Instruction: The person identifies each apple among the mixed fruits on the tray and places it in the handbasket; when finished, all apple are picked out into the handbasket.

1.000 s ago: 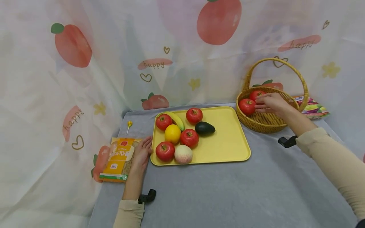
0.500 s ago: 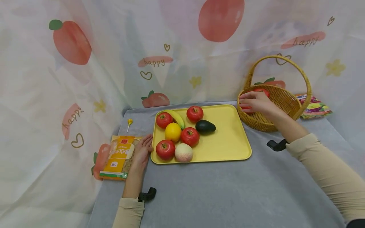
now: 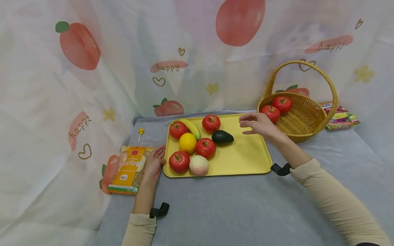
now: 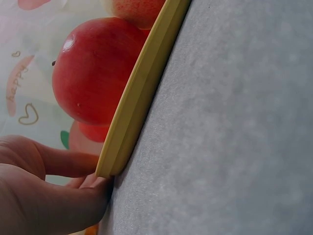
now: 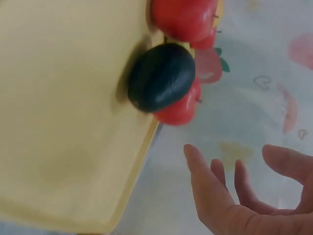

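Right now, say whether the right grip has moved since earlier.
Yes: in the head view, the right grip has moved left, from over the basket to the right end of the tray.

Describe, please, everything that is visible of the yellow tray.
The tray is yellow, rectangular, with rounded corners and a low raised rim; it looks like plastic. It lies flat on the grey cloth. Four red apples, a banana, a round yellow fruit, a pale peach-like fruit and a dark avocado lie on its left and middle; much of its right is bare. The left hand touches its left edge; the right hand is near its far right corner.
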### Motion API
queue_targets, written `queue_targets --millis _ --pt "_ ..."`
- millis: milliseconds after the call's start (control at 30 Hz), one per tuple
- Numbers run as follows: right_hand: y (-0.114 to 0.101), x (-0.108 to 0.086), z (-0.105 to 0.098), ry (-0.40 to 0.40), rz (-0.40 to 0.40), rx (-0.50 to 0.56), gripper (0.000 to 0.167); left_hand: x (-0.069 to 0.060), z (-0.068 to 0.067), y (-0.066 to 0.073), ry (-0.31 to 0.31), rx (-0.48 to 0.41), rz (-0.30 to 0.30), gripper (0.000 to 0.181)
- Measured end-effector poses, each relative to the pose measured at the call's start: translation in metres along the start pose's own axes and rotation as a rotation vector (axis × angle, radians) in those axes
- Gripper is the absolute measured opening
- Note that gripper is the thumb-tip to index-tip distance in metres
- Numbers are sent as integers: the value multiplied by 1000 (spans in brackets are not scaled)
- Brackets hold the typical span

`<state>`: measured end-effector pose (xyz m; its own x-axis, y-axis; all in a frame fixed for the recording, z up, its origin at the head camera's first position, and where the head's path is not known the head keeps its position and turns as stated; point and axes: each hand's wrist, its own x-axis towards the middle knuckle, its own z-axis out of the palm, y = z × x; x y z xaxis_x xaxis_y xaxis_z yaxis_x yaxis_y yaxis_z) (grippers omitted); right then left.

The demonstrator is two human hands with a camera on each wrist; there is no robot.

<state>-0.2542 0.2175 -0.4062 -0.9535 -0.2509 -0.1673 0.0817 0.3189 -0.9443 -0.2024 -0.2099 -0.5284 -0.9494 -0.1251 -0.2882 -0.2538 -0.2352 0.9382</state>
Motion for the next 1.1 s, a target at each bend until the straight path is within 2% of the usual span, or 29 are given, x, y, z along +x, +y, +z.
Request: queue_targets --millis 200,467,700,867,1100 --pt "5 1 25 -83 -22 23 42 -1 0 0 -4 -18 3 82" --pt "6 4 46 -177 -29 44 47 1 -2 -2 12 -22 0 82" --pt "12 6 58 -197 -23 14 47 1 0 -1 3 -11 10 82" --pt "18 5 64 -214 -8 33 48 0 1 0 -6 -10 10 82" --pt "24 7 76 -198 -23 34 46 -1 1 1 -6 -5 6 82"
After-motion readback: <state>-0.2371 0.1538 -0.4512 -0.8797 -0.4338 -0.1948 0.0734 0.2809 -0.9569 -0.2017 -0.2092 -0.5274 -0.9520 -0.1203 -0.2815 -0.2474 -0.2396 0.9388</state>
